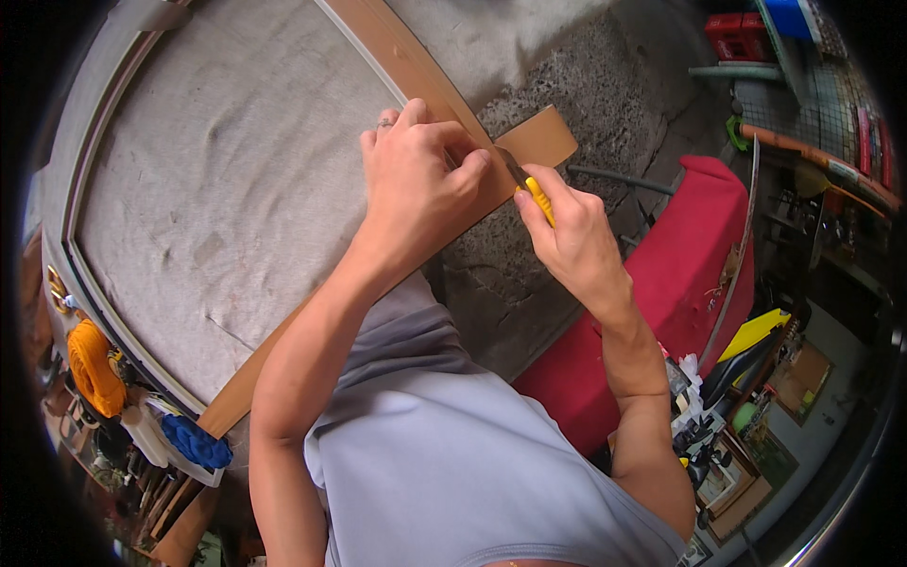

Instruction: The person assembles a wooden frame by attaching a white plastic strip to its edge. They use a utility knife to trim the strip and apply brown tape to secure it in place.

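Note:
My right hand [578, 234] grips a yellow utility knife [540, 200]. Its blade lies against the edge of a flat brown strip [411, 61], near the corner of a large frame. My left hand [416, 170] bears down on this corner with bent fingers, its thumb close to the blade. A ring sits on one of its fingers. Past the corner juts a short brown end piece [548, 142]. A pale narrow edging [364, 47] runs along the strip's inner side. The part of the strip under my left hand is hidden.
Wrinkled grey cloth [217, 189] spreads inside the frame. Red fabric [680, 236] covers something at my right. Orange cord [94, 369] and blue cord [194, 442] hang at the left. Rough stone-like floor [586, 85] shows beyond the corner; cluttered shelves stand at the far right.

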Motion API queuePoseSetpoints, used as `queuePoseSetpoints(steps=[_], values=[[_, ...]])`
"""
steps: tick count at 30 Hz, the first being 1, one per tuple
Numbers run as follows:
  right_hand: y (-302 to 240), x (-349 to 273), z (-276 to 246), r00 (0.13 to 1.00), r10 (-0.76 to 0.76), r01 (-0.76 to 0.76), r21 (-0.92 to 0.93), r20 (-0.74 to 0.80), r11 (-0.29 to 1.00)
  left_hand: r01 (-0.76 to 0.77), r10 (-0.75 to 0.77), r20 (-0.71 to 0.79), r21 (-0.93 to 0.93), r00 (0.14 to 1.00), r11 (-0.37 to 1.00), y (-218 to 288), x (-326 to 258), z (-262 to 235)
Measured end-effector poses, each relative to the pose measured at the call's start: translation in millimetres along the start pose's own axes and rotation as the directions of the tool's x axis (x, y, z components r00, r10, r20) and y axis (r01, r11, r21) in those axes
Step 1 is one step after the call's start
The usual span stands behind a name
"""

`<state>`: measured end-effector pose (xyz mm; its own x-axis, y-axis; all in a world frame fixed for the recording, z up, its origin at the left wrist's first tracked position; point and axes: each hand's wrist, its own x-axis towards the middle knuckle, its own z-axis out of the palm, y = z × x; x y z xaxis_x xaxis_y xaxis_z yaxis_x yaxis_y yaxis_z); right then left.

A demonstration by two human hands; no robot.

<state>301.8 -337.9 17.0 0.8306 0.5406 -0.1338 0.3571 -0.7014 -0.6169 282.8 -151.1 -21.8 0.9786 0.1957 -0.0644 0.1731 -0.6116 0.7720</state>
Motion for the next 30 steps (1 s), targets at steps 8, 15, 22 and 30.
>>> queuePoseSetpoints(steps=[8,15,22,30], values=[[-5.1,3.8,-5.4,0.998,0.038,-0.037,-0.031,0.049,0.999,-0.001,0.000,0.012,0.029,1.000,1.000,-1.5,0.2,0.5],[-6.4,1.4,-9.1,0.995,0.061,-0.058,-0.043,0.076,0.997,-0.015,0.014,0.013,0.042,1.000,0.999,-2.0,0.2,1.0],[-0.8,-12.0,-8.5,0.994,0.086,-0.083,-0.047,0.064,0.995,-0.033,0.033,0.003,0.044,0.999,0.998,-4.7,0.1,1.8],[4.6,-22.8,-11.0,0.996,0.070,-0.067,-0.049,0.052,0.997,-0.033,0.033,0.002,0.045,0.999,0.998,-4.8,0.6,1.8]])
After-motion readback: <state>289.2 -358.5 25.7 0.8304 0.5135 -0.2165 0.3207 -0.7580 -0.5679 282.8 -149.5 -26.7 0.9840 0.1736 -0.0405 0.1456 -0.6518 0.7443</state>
